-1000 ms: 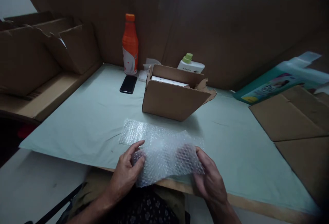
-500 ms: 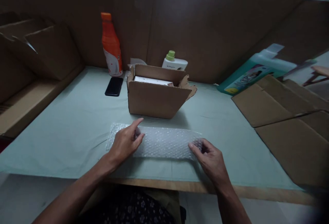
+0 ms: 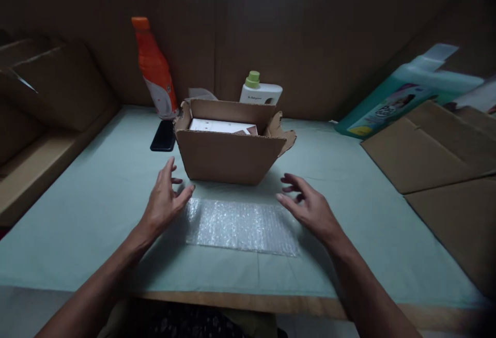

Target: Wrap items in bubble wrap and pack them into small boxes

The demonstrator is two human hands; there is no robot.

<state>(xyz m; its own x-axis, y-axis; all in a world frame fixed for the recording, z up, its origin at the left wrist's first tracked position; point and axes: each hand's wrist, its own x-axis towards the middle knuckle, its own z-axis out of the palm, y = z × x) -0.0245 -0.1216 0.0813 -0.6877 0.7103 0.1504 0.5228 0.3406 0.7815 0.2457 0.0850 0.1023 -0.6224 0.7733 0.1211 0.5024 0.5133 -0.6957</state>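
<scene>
While both hands hover spread and empty, one bubble wrap sheet (image 3: 241, 227) lies flat on the table (image 3: 96, 214).
Left hand (image 3: 165, 204) sits just beside the sheet's left end, right hand (image 3: 310, 209) by its right end, neither gripping anything. One open cardboard box (image 3: 230, 144) stands just behind the sheet, holding one white carton (image 3: 220, 126). Behind it: two bottles, one orange (image 3: 155, 69), one white with green cap (image 3: 259, 90); one black phone (image 3: 163, 135) lies left of the box.

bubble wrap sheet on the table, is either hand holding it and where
Neither. The clear bubble wrap sheet lies flat on the pale green table; the left hand and right hand hover open, gripping nothing.
</scene>
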